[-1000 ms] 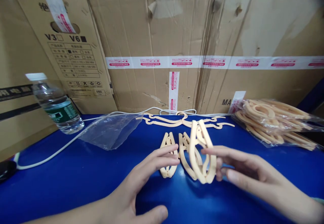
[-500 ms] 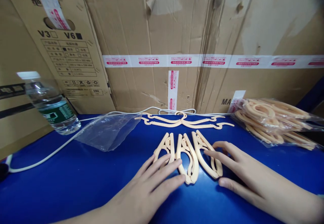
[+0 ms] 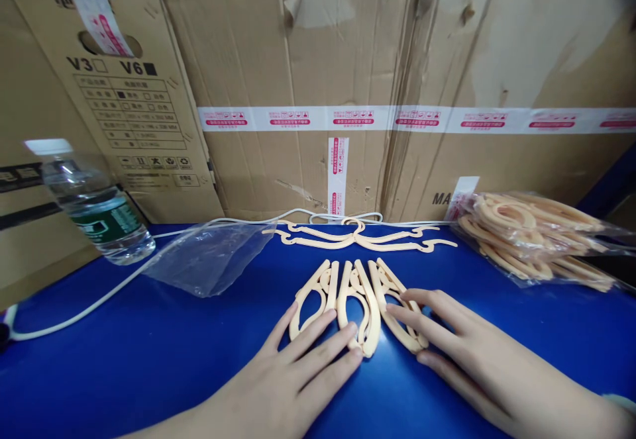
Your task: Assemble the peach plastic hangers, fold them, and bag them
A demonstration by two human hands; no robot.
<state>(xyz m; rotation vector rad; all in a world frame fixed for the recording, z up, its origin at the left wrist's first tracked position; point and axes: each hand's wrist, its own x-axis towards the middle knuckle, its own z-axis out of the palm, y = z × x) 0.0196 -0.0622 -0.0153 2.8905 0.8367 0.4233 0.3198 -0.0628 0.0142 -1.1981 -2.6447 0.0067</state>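
Note:
Three folded beige plastic hangers lie side by side on the blue table. My left hand (image 3: 293, 373) is flat with its fingers spread. Its fingertips touch the folded hanger at left (image 3: 294, 313) and the lower end of the middle folded hanger (image 3: 373, 333). My right hand (image 3: 477, 343) rests against the folded hanger at right (image 3: 400, 330), fingertips on its upper side and thumb by its lower end. Those fingers are apart and not wrapped round it. Behind them lie two unfolded hangers (image 3: 387, 245) with their hooks close together.
Bagged folded hangers (image 3: 521, 227) are stacked at the right. On the left stand a water bottle (image 3: 99, 207) and an empty-looking clear plastic bag (image 3: 209, 260). A white cable (image 3: 84, 310) runs along the back and left. Cardboard boxes (image 3: 298, 167) wall off the rear of the blue table (image 3: 163, 359).
The right folded hanger has shifted slightly left with my right hand, closer to the middle one. My left fingers have moved a little down the left hanger, uncovering more of it.

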